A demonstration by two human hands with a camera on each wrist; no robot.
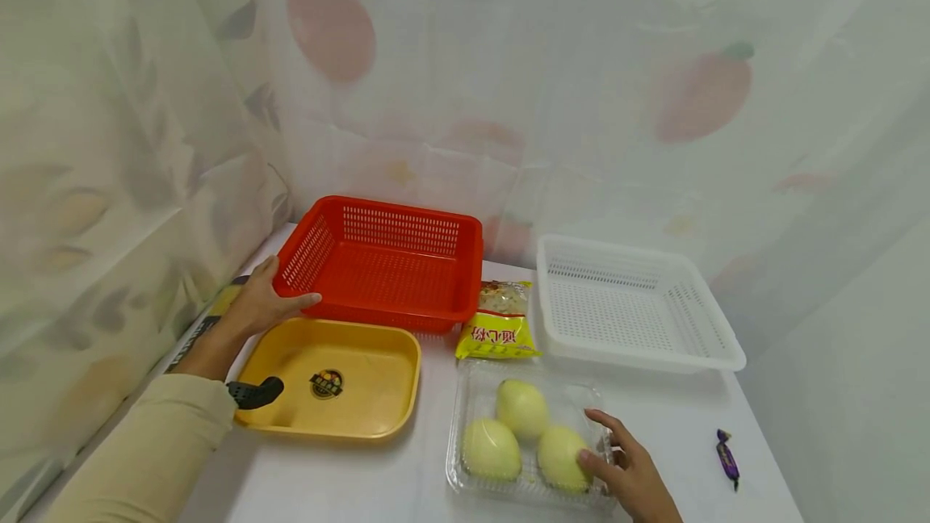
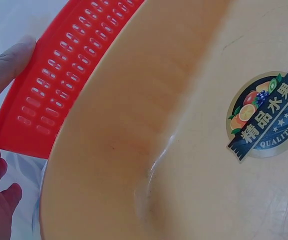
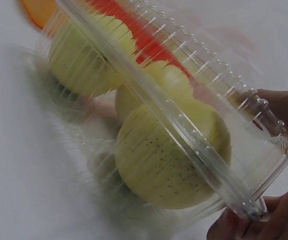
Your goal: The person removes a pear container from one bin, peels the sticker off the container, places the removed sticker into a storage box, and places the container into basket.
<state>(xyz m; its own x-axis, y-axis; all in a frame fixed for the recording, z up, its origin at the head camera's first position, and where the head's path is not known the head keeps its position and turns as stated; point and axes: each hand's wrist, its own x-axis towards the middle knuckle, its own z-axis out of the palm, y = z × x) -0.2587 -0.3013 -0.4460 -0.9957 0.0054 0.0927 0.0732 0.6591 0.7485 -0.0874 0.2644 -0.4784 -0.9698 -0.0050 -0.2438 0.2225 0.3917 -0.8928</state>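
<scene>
My left hand (image 1: 270, 303) grips the near left corner of a red slotted basket (image 1: 392, 265), thumb over the rim and fingers outside. The left wrist view shows that thumb (image 2: 4, 65) on the red basket (image 2: 59, 85), right behind a yellow tray (image 2: 158, 125). My right hand (image 1: 617, 466) holds the near right corner of a clear plastic container (image 1: 472, 394) with three pale yellow-green fruits (image 1: 521, 408) in it. Its thumb lies against the nearest fruit (image 1: 561, 457). In the right wrist view the container (image 3: 183, 132) looks tilted, with fingers (image 3: 278, 107) round its rim.
The yellow tray (image 1: 363, 410) with a round sticker lies in front of the red basket. A white slotted basket (image 1: 632, 305) stands at the back right, with a yellow snack packet (image 1: 498, 323) between the baskets. A purple wrapped sweet (image 1: 726, 458) lies near the table's right edge. Curtains close in behind and on the left.
</scene>
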